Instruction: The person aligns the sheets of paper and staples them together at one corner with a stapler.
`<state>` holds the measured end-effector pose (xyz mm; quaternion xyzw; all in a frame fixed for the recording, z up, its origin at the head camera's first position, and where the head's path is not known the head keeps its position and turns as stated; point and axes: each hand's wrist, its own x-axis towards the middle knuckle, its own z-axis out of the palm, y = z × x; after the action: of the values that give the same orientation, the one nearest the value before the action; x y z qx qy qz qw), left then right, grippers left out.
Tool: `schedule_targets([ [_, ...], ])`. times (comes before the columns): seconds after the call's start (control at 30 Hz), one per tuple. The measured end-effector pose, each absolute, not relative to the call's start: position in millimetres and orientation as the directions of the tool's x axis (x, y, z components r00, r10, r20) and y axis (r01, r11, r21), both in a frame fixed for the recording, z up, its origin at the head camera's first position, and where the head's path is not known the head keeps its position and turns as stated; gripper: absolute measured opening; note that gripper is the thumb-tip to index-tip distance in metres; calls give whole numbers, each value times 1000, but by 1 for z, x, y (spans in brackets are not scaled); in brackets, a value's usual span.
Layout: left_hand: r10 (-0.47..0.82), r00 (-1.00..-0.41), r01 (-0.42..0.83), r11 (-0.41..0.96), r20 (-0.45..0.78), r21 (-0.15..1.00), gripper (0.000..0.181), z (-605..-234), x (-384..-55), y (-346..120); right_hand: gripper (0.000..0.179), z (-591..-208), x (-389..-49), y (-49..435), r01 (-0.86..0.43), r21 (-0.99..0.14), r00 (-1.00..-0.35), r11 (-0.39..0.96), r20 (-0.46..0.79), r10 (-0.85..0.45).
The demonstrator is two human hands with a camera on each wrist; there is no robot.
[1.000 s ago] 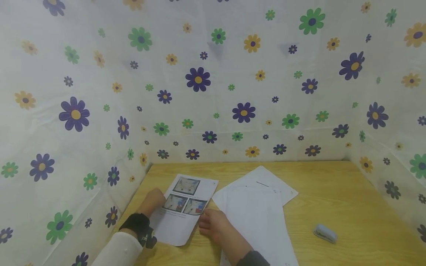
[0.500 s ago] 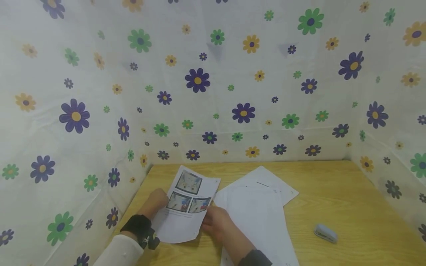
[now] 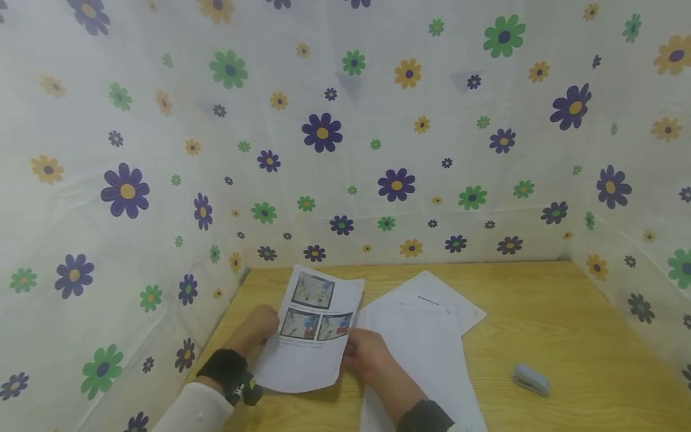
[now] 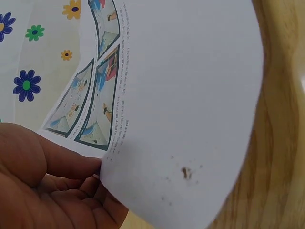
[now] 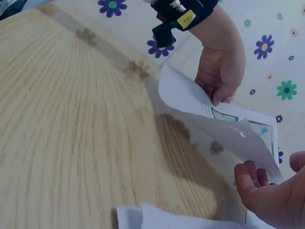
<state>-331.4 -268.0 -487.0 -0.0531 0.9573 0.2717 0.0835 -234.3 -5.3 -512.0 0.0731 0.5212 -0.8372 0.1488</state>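
Printed sheet (image 3: 311, 344), white, three dark-framed photos, small text beneath. Held by both side edges, curved, near end raised off table (image 3: 588, 336).

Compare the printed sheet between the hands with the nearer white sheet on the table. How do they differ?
The printed sheet carries three pictures and lines of text; the nearer white sheet looks mostly blank. The printed sheet is raised and bent, while the nearer white sheet lies on the table. The left hand pinches the printed sheet; no hand grips the nearer white sheet. Both are white paper.
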Motion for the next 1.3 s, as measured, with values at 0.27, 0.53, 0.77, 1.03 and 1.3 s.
schedule_targets([
  [0.27,-50,-969,-191,770,-241,608,28,-485,-324,-248,48,-506,-236,21,307,-922,-952,-234,-299,-72],
  [0.53,36,-967,-166,662,-253,731,25,-482,-318,-217,50,-507,-242,48,323,-946,-935,-23,-323,149],
  [0.77,119,-968,-105,610,-222,785,24,-478,-308,-194,46,-496,-244,82,330,-931,-931,155,-293,219],
  [1.03,240,-953,-38,510,-185,859,25,-471,-289,-168,47,-479,-235,119,344,-894,-932,288,-288,220],
  [1.3,307,-936,-13,463,-174,886,27,-467,-273,-146,50,-473,-224,155,323,-878,-945,353,-277,175],
])
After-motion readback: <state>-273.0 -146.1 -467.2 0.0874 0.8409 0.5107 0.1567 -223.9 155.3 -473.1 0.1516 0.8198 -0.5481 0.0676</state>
